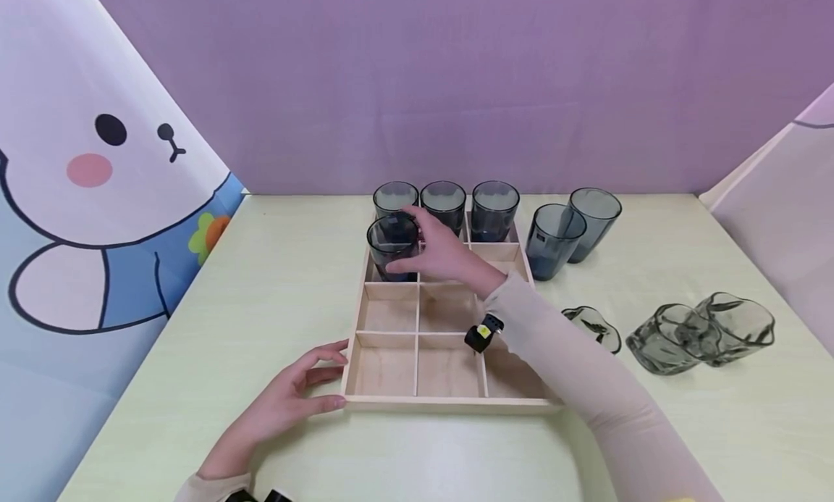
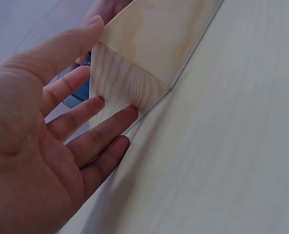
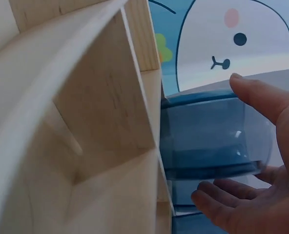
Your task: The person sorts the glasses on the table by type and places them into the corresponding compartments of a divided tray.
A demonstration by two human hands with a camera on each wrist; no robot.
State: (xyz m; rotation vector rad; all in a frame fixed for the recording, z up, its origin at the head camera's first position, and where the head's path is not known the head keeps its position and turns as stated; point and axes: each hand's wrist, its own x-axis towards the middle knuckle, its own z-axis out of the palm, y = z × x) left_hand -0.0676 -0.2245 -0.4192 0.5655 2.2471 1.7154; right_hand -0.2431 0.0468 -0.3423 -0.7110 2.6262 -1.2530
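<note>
A smoky blue-grey drinking glass stands in the left compartment of the second row of a wooden divided tray. My right hand holds it from the right, thumb across the near side and fingers behind. In the right wrist view, the thumb and fingers of the right hand lie on opposite sides of the glass. My left hand rests against the tray's near left corner. In the left wrist view, the left hand touches the wooden corner with extended fingers.
Three similar glasses fill the tray's back row. Two more dark glasses stand just right of the tray. Several wavy greenish glasses stand farther right, one partly behind my right sleeve. A purple curtain hangs behind the table.
</note>
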